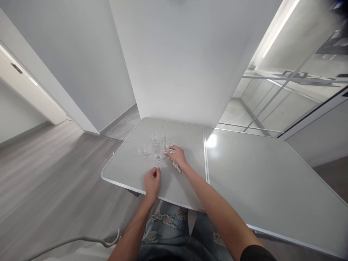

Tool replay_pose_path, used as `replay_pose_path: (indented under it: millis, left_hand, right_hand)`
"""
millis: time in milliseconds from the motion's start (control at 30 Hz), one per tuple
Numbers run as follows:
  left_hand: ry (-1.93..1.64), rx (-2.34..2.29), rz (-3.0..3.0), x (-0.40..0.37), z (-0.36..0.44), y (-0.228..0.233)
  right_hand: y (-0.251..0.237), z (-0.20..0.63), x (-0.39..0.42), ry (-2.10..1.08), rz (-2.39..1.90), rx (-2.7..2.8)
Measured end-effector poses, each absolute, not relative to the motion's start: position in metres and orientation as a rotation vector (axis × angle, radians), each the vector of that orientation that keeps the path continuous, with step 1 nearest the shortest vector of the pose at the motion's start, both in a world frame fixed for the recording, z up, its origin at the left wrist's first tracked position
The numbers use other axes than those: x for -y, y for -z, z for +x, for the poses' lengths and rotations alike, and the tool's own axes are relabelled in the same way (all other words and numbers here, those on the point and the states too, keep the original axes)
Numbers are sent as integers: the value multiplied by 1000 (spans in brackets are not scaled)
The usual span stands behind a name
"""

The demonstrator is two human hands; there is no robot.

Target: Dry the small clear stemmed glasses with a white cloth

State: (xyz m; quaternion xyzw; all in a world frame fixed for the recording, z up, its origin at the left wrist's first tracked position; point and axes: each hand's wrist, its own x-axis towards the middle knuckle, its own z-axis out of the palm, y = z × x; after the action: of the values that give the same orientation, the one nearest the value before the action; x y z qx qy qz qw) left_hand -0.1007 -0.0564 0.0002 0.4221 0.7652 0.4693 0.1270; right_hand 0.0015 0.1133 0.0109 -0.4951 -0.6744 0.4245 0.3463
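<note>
Several small clear stemmed glasses stand in a cluster on the left part of the table, among them a front glass (159, 155), a left glass (144, 150) and a back glass (154, 136). My right hand (178, 156) is beside the cluster's right side, its thumb and finger curved close to a right glass (165, 142). A crumpled white cloth (177, 167) shows between those fingers and below the palm. Just in front of the glasses, my left hand (152, 182) is closed near the table's front edge, with nothing visible in it.
The light grey folding table (261, 170) has a metal rim and a centre seam (206, 156). A white wall (179, 65) rises at its back edge. Right of that is a glazed partition (272, 94). A pale cable (81, 238) runs at lower left.
</note>
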Motion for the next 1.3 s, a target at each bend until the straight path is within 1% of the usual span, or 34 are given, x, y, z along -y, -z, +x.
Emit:
replay_pose_path:
  millis: [67,133,167,233,367,433,533,667,767,900,1100,1167,1300]
  left_hand:
    - [-1444,-2233,1215,60,-97,-3]
    - [-1507,-2140,1235,59,-87,-8]
    - [-1518,-2034,1253,56,-78,-10]
    - [-1495,-1733,1269,45,-55,-13]
    - [-1373,-1276,1234,10,-4,-13]
    - [-1369,-1184,1251,-5,13,-12]
    - [-1409,-1186,1313,-21,23,-13]
    - [-1477,-1170,1360,-31,23,-25]
    - [-1376,-1068,1346,-34,23,-32]
    - [-1322,-1026,1256,-38,25,-29]
    - [-1516,-1132,1078,-45,22,-26]
    - [-1442,-1125,1139,-44,21,-29]
    - [-1137,-1009,1404,-38,22,-34]
  right_hand:
    - [-15,31,-100,-1311,-1227,1624]
    - [-20,63,-83,-1630,-1054,1402]
    - [-23,77,-74,-1757,-939,1269]
    - [-28,101,-61,-1866,-744,1033]
    - [-35,133,-49,-1775,-609,885]
    - [-35,145,-47,-1723,-581,880]
    - [-31,165,-44,-1696,-619,839]
    - [-20,192,-39,-1818,-722,877]
    - [-15,206,-34,-1881,-666,942]
    - [-15,212,-33,-1788,-612,864]
    - [-16,210,-37,-1681,-673,826]
    - [-17,210,-38,-1669,-658,826]
    - [-26,216,-40,-1628,-601,847]
